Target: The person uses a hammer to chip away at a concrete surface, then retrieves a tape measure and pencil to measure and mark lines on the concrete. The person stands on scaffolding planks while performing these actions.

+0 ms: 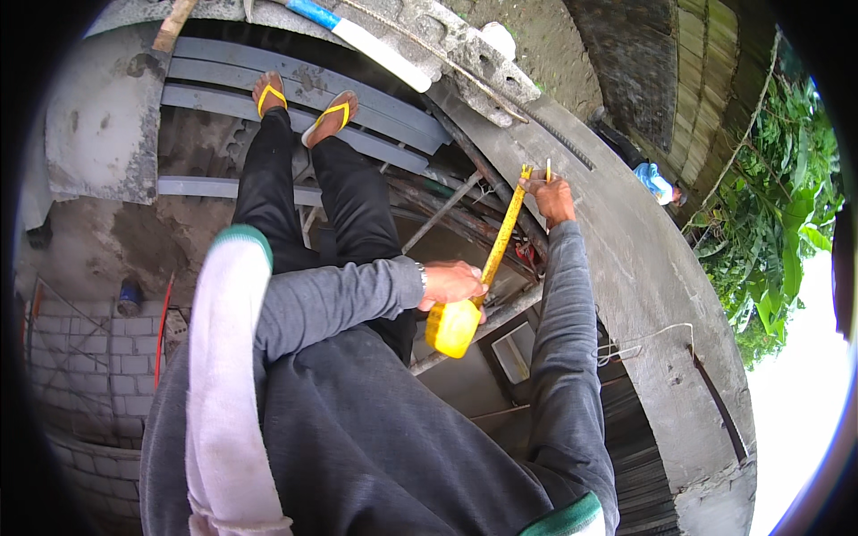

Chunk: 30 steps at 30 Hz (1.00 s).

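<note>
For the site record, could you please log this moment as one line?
left hand: holds yellow tape measure case | right hand: pins tape blade end on concrete wall top

A round yellow tape measure case [453, 327], its yellow blade [502, 237] drawn out diagonally upward.

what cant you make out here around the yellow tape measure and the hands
Head view only:
- Yellow round tape measure case: its upper part sits under the left hand.
- Yellow tape blade: markings too small to read.
- Right hand: the blade's tip is hidden under its fingers; the thin yellow object above it is too small to identify.
- Grey concrete beam: its lower end is cut off by the picture's edge.
</note>
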Each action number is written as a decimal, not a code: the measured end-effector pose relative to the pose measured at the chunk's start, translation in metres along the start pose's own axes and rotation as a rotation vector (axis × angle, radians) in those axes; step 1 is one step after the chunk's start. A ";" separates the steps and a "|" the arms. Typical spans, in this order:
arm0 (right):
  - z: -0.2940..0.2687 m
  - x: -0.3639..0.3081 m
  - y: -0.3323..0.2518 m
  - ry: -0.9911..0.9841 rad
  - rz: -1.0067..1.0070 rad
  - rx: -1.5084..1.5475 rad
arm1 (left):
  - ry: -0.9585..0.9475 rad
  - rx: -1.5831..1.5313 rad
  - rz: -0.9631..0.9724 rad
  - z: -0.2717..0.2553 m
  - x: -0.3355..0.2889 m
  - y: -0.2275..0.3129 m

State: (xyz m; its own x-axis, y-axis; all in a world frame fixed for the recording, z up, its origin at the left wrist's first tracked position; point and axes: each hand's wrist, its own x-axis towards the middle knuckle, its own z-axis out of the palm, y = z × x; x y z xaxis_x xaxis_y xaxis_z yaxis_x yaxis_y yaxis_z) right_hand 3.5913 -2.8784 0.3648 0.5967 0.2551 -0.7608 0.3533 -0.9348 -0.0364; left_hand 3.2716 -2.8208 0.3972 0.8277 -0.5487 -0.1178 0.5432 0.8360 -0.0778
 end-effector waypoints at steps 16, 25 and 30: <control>-0.097 -0.041 -0.091 0.342 -0.262 -0.555 | 0.343 -0.580 0.420 0.003 0.245 0.026; -0.109 -0.034 -0.092 0.385 -0.272 -0.515 | 0.423 -0.452 0.635 0.011 0.294 0.053; -0.108 -0.020 -0.076 0.364 -0.248 -0.473 | 0.319 -0.622 0.567 0.010 0.279 0.071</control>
State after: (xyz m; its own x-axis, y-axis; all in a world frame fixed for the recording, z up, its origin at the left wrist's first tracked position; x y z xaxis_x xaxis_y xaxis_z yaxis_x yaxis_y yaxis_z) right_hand 3.6301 -2.7857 0.4532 0.6335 0.5943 -0.4955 0.7416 -0.6489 0.1699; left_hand 3.5420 -2.9147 0.3690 0.8194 -0.1051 -0.5635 -0.1863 0.8809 -0.4352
